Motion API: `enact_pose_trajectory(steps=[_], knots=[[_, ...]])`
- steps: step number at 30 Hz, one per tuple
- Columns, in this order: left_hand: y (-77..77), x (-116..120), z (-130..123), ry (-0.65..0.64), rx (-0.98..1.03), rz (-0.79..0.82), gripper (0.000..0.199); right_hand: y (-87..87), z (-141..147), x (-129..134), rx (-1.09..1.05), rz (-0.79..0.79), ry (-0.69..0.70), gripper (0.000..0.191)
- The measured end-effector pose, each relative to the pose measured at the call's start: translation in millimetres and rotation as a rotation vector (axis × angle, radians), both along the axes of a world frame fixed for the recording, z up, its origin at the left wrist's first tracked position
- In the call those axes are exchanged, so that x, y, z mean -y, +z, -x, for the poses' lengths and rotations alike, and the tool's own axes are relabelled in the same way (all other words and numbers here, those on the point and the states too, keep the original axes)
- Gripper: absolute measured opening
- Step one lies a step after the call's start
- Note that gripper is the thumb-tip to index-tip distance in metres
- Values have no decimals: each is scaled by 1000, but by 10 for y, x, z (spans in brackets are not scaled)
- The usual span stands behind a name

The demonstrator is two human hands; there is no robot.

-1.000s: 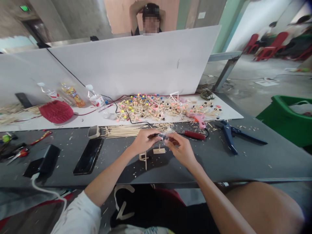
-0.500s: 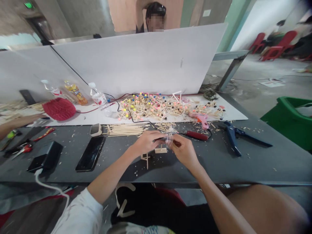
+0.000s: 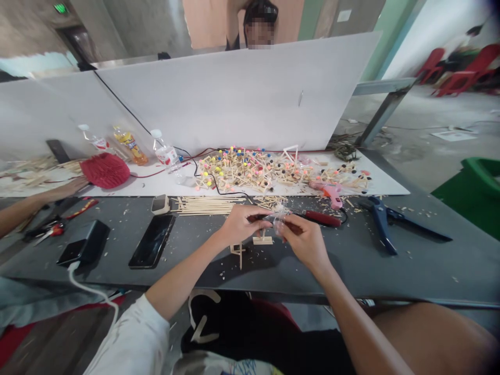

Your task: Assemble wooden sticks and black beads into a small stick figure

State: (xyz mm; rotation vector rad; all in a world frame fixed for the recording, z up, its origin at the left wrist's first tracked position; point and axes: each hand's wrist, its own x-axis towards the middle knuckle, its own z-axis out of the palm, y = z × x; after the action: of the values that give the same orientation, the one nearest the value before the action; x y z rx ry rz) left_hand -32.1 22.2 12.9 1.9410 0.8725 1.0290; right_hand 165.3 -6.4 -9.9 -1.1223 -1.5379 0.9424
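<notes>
As the head camera looks down at the dark gray table [image 3: 390, 271], the left hand [image 3: 244, 225] and the right hand [image 3: 304, 242] meet above a small stick frame [image 3: 262, 240] and a second stick frame [image 3: 237, 254]. Both hands are mostly closed, and their fingers pinch a clear plastic packet [image 3: 279, 221] held up in the air between them. It is too small to tell what is inside. The packet looks very light, soft and slippery, so it may bend or slide, and a firm pinch at its edge seems the best hold. A red-handled tool [image 3: 322, 219] lies just behind it, near a pink glue gun [image 3: 332, 194] and blue pliers [image 3: 380, 224]. Farther back sits a big heap of stick shapes with colored balls [image 3: 238, 169].
</notes>
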Motion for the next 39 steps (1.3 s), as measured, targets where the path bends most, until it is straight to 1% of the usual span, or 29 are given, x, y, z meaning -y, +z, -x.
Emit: enact_pose_trajectory(steps=[2,6,7,9,12,15,17,20,22,23,26,28,31,34,37,39], knots=[[18,0,-4,1,25,94,24,0,-16,-10,77,-98,-1,22],[1,-14,-4,18,78,181,25,3,-57,-38,241,-337,46,20],[-5,-16,-1,18,85,192,26,1,-68,-44,285,-366,60,20],[-12,-15,2,19,91,202,25,-6,-88,-55,355,-373,85,19],[-3,-11,0,22,64,193,23,-1,-111,-60,414,-324,130,16],[21,-14,-8,26,31,187,23,33,-128,-49,376,-215,157,15],[36,-20,-9,27,33,186,25,62,-136,-36,261,-90,153,18],[40,-35,6,49,39,159,25,88,-153,-35,-26,47,55,23],[25,-51,26,77,39,138,25,87,-177,-51,-206,73,-19,26],[13,-61,37,91,40,131,25,81,-193,-61,-273,83,-31,28],[-27,-95,63,119,45,128,28,59,-235,-86,-387,119,27,36],[-47,-111,71,131,47,131,30,46,-247,-89,-404,137,71,37],[-50,-118,75,146,38,132,32,29,-244,-78,-372,156,92,34],[-24,-105,75,150,19,121,31,9,-235,-72,-341,182,87,37],[0,-90,77,146,-3,106,31,-6,-234,-79,-345,170,63,32],[3,-87,82,148,-10,100,32,-7,-235,-86,-370,162,72,29]])
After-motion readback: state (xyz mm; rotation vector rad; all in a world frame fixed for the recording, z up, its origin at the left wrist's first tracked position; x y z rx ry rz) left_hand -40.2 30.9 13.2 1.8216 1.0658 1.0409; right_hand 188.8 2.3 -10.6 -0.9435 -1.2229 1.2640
